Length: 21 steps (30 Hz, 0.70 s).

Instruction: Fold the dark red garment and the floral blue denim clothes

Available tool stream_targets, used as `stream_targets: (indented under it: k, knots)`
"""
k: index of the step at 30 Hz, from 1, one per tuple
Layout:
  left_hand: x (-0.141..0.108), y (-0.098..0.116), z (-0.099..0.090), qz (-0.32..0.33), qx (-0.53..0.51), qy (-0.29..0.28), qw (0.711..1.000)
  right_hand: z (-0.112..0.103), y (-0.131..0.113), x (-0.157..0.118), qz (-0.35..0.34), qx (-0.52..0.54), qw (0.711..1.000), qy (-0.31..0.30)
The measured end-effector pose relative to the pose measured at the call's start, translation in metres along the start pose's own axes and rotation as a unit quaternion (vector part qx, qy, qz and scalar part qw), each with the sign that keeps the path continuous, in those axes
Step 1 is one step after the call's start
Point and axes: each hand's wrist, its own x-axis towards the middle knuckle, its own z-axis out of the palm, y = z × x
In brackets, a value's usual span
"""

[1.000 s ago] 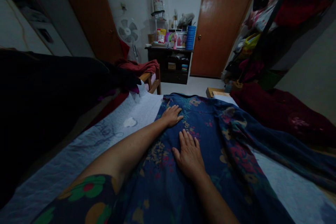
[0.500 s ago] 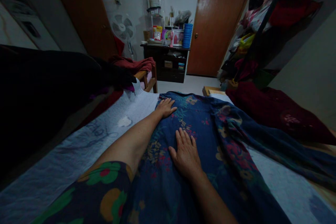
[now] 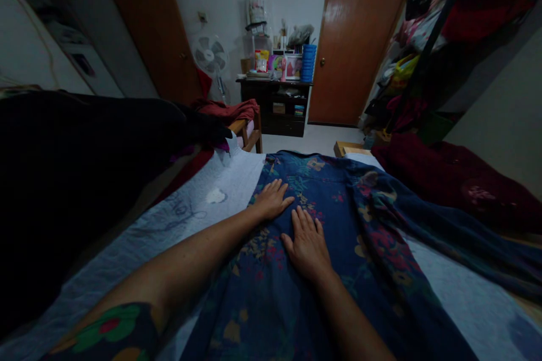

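Observation:
A dark blue floral shirt (image 3: 339,220) lies spread over a pale sheet (image 3: 224,180), its collar end away from me and one long sleeve stretched out to the right. Flat on its upper left part rests my left hand (image 3: 271,199), fingers extended. My right hand (image 3: 308,243) lies palm down near the middle of the shirt, with its fingers slightly spread. Neither hand grips the cloth. The shirt's left sleeve is not visible.
Dark clothing (image 3: 84,169) is heaped on the left. A maroon garment (image 3: 457,180) lies at the right. Beyond the bed stand a wooden chair (image 3: 255,138), a white fan (image 3: 210,55) and a dark cabinet (image 3: 279,124). Bags and clothes hang at upper right.
My left hand has slid down the shirt from near its collar end, closer to my right hand. My right hand stays at about the same place on the cloth. The view has shifted slightly.

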Motion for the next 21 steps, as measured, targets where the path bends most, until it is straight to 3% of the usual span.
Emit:
stream_targets:
  k: [9,21]
  knots:
    - [0.034,-0.027,-0.006,-0.032,0.0,-0.029,0.999,0.001,0.001,0.0,-0.002,0.0,1.0,0.003]
    - [0.075,-0.049,-0.003,-0.08,0.028,-0.02,0.996,0.002,0.002,0.0,-0.003,0.013,1.0,0.006]
